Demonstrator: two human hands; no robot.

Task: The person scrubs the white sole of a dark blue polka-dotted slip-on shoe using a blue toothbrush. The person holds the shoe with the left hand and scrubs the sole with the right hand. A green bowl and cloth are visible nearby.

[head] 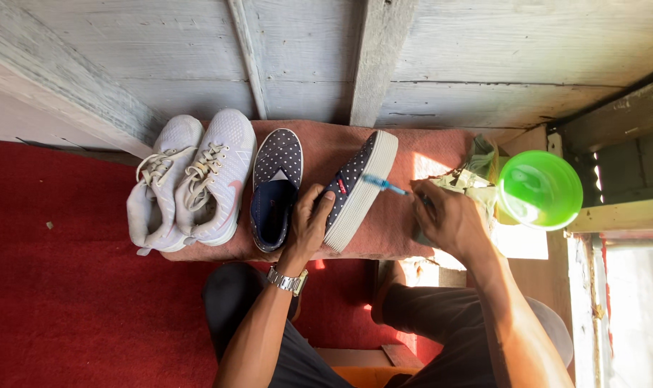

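Scrubbing of a dotted slip-on shoe is the step in hand, judged from the brush set against its sole. At nine o'clock on the tabletop (412,244), which carries a reddish cloth, a pair of pale lace-up sneakers (190,179) lies side by side, soles down, touching each other. Just to their right rests a navy slip-on shoe (276,188) with white dots, opening upward. The left hand (308,226), a metal watch (288,280) at its wrist, is closed loosely round the second dotted shoe (358,190), which is tipped on its side so that its white sole faces three o'clock; fingers lie on the upper, thumb near the collar. The right hand (448,219) is clenched about a blue-handled brush (385,186), whose head touches the sole's edge near the toe. At three o'clock a crumpled greenish cloth (481,169) sits beside a green plastic bowl (539,189), its contents not discernible. In my judgement the next move calls for steady bracing by the left hand while the brush works along the sole, with rotation of the shoe to present unbrushed rim.
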